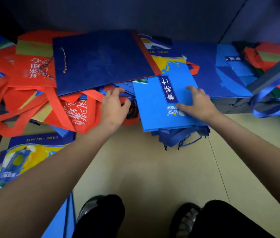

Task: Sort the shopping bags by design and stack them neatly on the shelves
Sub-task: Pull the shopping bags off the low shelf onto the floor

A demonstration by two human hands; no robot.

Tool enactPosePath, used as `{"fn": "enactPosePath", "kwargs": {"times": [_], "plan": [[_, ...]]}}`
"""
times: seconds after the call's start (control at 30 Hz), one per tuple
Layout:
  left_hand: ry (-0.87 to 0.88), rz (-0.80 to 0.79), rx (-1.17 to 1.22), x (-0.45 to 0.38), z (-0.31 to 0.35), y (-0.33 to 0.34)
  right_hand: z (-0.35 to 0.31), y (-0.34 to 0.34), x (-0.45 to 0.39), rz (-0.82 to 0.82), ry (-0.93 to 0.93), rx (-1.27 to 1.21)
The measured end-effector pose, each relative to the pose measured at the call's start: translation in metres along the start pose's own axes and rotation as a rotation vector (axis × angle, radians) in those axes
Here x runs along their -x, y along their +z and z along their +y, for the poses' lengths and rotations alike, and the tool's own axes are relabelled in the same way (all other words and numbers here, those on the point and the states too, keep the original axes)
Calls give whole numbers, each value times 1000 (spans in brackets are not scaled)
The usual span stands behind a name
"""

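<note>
Right hand [198,103] presses flat, fingers spread, on light-blue paper bag [161,107] mid-frame; left hand [114,105] fingers curl into pile edge beside it. Risk: pulling drags dark navy paper bag [101,60] off, snags red fabric handles [53,102].

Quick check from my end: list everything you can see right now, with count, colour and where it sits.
Light blue paper bag with a dark label strip: one, on top of the pile's near right.
Navy paper bag with a red edge and cord handle: one, on top of the pile, centre.
Red fabric bags with white lettering: several, count unclear, left of the pile.
Blue and yellow printed bag: one on the floor, near left; another shows under the navy one.
Beige tiled floor: under everything.
Black shoes: two, bottom edge.
Left hand: reaching into the pile under the navy bag.
Right hand: resting on the light blue bag.
</note>
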State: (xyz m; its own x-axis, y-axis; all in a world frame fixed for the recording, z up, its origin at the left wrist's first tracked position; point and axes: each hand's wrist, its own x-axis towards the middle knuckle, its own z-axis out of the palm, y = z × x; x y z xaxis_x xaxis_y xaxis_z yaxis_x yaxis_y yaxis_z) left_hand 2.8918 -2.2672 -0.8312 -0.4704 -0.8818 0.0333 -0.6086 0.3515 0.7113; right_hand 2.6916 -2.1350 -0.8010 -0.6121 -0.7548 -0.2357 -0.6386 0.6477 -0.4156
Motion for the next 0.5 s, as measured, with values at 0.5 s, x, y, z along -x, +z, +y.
{"fn": "enactPosePath", "kwargs": {"times": [0.5], "plan": [[-88, -87, -51, 37, -1, -3, 12, 31, 51, -165, 274, -471]]}}
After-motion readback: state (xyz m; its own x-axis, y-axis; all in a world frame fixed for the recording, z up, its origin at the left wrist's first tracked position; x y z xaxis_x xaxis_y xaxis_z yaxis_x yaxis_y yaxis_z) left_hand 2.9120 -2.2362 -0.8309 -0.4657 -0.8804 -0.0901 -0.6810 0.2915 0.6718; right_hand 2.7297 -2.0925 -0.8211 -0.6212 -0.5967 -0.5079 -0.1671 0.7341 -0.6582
